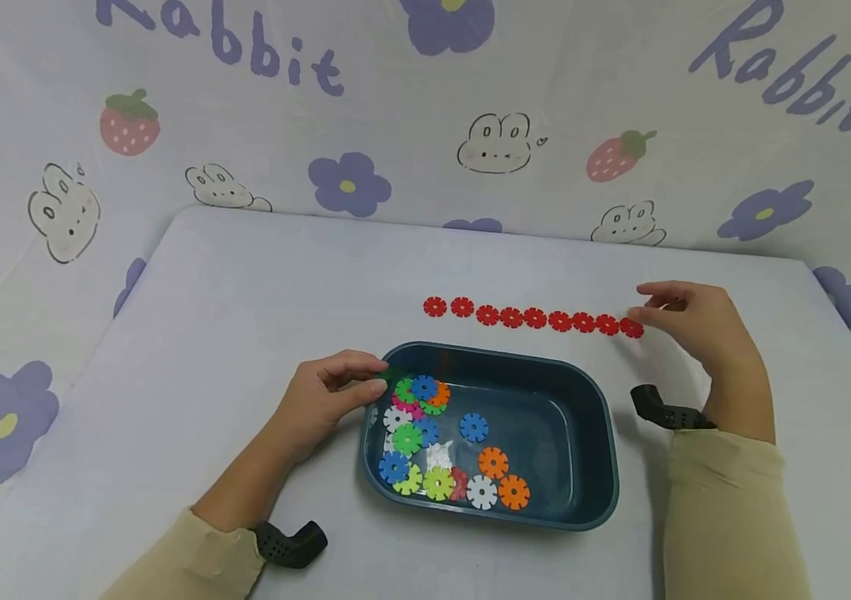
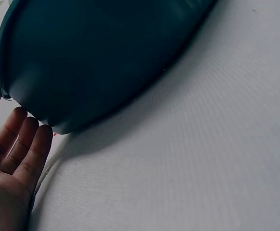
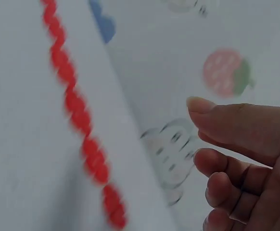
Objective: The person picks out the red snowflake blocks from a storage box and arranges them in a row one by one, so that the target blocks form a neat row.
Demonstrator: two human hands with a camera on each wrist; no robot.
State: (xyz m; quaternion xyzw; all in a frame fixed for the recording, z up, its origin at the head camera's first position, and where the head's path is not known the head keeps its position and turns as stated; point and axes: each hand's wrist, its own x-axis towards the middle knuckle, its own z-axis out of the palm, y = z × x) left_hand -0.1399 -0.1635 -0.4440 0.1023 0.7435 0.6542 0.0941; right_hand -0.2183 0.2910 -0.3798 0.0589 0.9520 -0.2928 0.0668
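Note:
My left hand [image 1: 331,385] holds the upper left corner of a dark teal plastic tub [image 1: 583,417], thumb at the rim. In the left wrist view, its fingertips [image 2: 44,137] lie along the tub's outer wall. Inside the tub, notched plastic discs in blue, green, orange, yellow and white [image 1: 482,492] gather mostly at the left. Behind it runs a row of several red notched discs [image 1: 534,318]. Over the right end of this row is my right hand [image 1: 695,321], fingers loosely bent. Nothing shows between its thumb and fingers in the right wrist view.
The white tabletop [image 1: 245,275] extends around the tub. A patterned cloth [image 1: 410,100] with rabbits, strawberries and flowers hangs behind the table. Black wrist cameras [image 1: 293,546] stick out beside both sleeves.

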